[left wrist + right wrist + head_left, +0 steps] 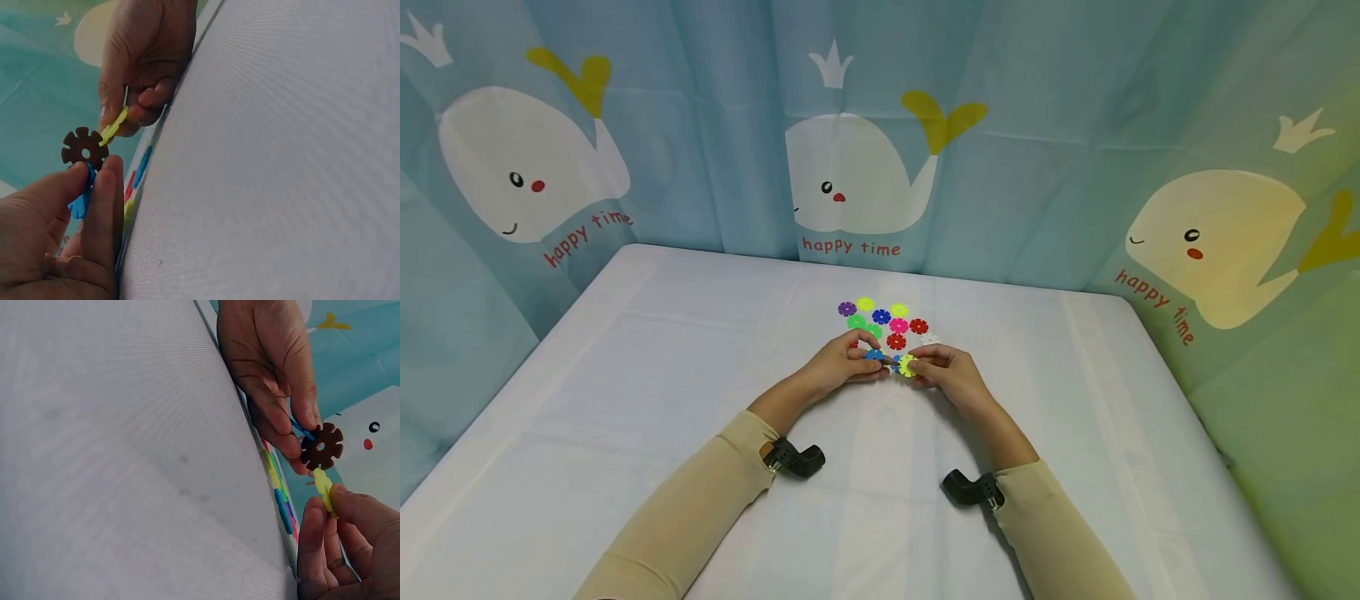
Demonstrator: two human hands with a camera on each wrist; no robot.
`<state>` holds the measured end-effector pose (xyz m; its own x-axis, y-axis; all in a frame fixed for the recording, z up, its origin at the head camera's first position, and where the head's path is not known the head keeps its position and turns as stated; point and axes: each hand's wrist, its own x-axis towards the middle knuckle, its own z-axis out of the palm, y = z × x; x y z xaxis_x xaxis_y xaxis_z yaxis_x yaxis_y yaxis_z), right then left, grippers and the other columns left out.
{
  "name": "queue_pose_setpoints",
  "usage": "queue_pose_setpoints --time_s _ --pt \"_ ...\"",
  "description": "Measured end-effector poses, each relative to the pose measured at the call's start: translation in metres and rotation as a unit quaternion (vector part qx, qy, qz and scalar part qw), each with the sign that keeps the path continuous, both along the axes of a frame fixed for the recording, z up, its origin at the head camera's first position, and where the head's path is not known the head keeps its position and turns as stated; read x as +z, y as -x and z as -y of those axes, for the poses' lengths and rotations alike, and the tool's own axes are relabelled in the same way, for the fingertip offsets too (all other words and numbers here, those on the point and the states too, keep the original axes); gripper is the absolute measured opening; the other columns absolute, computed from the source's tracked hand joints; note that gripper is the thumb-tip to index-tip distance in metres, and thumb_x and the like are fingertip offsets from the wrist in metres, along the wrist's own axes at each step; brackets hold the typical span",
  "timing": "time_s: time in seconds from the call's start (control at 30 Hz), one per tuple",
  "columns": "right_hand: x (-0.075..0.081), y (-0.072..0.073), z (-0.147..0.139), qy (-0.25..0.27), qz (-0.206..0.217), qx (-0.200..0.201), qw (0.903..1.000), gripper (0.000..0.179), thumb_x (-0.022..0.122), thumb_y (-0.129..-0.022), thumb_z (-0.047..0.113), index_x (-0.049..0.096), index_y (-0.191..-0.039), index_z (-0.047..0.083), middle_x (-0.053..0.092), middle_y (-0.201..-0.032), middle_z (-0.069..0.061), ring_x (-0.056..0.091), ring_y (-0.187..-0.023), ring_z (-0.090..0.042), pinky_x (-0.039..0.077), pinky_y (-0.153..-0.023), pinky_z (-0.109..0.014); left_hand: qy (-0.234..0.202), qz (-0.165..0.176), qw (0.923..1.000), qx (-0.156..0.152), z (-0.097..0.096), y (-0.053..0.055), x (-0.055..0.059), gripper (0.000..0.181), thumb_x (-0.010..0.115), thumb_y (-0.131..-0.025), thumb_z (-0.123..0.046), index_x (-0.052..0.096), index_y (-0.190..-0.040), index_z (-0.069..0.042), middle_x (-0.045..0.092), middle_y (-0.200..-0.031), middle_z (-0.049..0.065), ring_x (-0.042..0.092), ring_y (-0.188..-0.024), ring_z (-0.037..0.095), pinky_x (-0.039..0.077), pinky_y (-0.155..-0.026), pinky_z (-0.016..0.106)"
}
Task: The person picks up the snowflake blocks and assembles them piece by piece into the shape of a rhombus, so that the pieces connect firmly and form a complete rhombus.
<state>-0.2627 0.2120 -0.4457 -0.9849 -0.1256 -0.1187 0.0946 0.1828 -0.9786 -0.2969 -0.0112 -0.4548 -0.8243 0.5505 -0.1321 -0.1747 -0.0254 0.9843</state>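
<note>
My left hand [835, 364] pinches a blue notched plastic disc [80, 203] between thumb and fingers. Fitted at the blue disc's edge is a brown notched disc [75, 142] with a round hole in its middle. From the other side, my right hand [953, 377] pinches a yellow notched disc [323, 487] by thumb and fingertips. The yellow disc meets the brown one's rim; whether their slots interlock I cannot tell. Both hands are close together just above the table, in front of the loose discs. Fingers partly cover the blue and yellow discs.
On the white-covered table [700, 517] lie several loose notched discs beyond the hands, among them a purple disc [847, 309], a dark blue disc [881, 317], a pink disc [898, 326] and a red disc [919, 327]. A whale-print curtain [730, 167] hangs behind the table.
</note>
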Motion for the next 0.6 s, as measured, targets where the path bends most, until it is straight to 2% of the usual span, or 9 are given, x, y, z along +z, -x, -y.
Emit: queue_pose_setpoints --time_s 0.23,0.6 --pt "0.0 -0.0005 -0.0006 0.001 0.0 0.002 1.0 0.032 0.065 -0.093 0.005 0.06 -0.12 -0.012 0.068 -0.086 0.005 0.067 -0.072 -0.009 0.058 -0.071 -0.022 0.004 0.005 1.0 0.007 -0.0008 0.0004 0.0002 0.024 0.057 -0.097 0.003 0.046 -0.118 -0.002 0.065 -0.121 0.027 0.07 -0.101 0.026 0.056 -0.09 0.032" --pt "-0.0001 -0.0001 -0.0012 -0.005 -0.002 0.005 1.0 0.033 0.066 -0.094 0.008 0.062 -0.12 -0.011 0.069 -0.088 0.004 0.066 -0.072 -0.008 0.057 -0.071 -0.021 0.012 0.006 0.9998 0.013 -0.0001 0.0006 0.0004 0.024 0.058 -0.096 0.002 0.047 -0.117 -0.003 0.067 -0.12 0.024 0.072 -0.094 0.02 0.057 -0.084 0.027"
